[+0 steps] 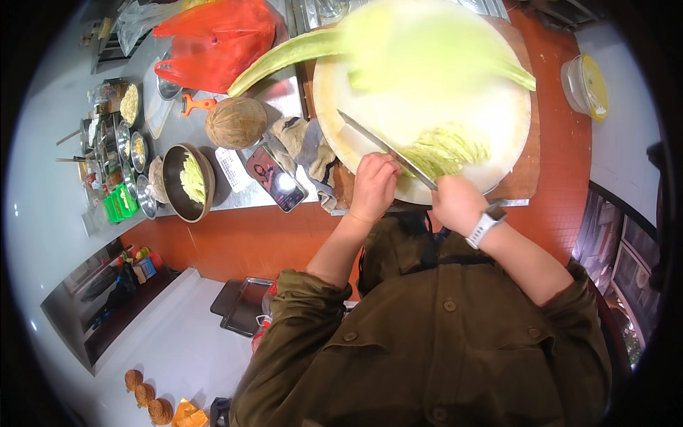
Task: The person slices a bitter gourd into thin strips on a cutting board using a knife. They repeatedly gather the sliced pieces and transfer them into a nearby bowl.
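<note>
My right hand (459, 203) grips a kitchen knife (373, 136); its handle is mostly hidden in the fist. The blade slants across the near part of a round white chopping board (332, 128). Against the blade's left side, my left hand (376, 179) has curled fingers over a piece of pale green vegetable, almost wholly covered by them. Thin green vegetable shreds (451, 147) lie heaped right of the blade. Toward the board's far side is a large, blurred pale green vegetable piece (427, 42). A long green strip (288, 56) reaches from it past the left rim.
Left of the board are a crumpled cloth (307, 141), a lit phone (277, 179), a round brown gourd or melon (236, 123) and an orange peeler (197, 104). A brown bowl (209, 179) holds green shreds. A red plastic bag (213, 42) lies behind them.
</note>
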{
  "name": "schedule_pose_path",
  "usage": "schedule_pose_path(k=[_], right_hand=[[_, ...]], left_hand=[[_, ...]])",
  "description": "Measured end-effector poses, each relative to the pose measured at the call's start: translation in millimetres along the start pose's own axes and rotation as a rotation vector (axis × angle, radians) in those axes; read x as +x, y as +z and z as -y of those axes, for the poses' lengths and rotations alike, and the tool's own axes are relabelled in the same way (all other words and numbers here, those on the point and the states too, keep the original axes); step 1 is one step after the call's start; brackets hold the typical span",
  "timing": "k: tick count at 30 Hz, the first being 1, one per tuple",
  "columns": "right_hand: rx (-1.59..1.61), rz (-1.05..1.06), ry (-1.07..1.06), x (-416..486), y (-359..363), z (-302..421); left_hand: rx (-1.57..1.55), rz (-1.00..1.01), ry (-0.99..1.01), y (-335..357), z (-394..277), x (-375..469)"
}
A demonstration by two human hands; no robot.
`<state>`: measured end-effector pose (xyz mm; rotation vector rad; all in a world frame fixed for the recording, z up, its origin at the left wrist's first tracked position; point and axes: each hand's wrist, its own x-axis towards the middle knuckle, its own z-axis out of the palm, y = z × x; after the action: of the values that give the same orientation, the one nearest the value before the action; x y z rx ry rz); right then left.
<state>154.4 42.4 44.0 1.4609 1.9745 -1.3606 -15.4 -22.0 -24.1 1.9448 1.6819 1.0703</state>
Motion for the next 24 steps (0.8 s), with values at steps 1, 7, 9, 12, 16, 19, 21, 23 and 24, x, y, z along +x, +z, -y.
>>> schedule_pose_path(k=[1,7,9,12,16,19,21,23,24], right_hand=[[-0.036,0.055,0.048,0,0,0],[-0.01,-0.041,-0.054,3,0,6],[-0.03,-0.004,0.007,2,0,7],[-0.027,-0.106,-0.092,1,0,7],[0.04,0.014,0.024,-1,-2,9],[0.041,-0.028,-0.039,1,-4,12],[0.007,-0.146,-0.208,0,-4,13],[0.009,-0.094,-0.096,0,-3,12],[0.003,-0.046,-0.065,0,-1,12]], left_hand=[[0.0,0.004,-0.005,0,0,0],[-0.018,-0.003,0.017,-1,4,-1],[-0.025,0.007,0.003,-2,3,-3],[-0.027,0.0,0.017,-2,5,-2],[-0.029,0.007,0.035,-3,5,-1],[-0.047,0.016,0.022,-2,6,-2],[-0.046,0.01,0.025,-3,7,-2],[-0.059,-0.004,0.043,-2,8,-3],[-0.044,-0.002,0.043,-2,10,-3]])
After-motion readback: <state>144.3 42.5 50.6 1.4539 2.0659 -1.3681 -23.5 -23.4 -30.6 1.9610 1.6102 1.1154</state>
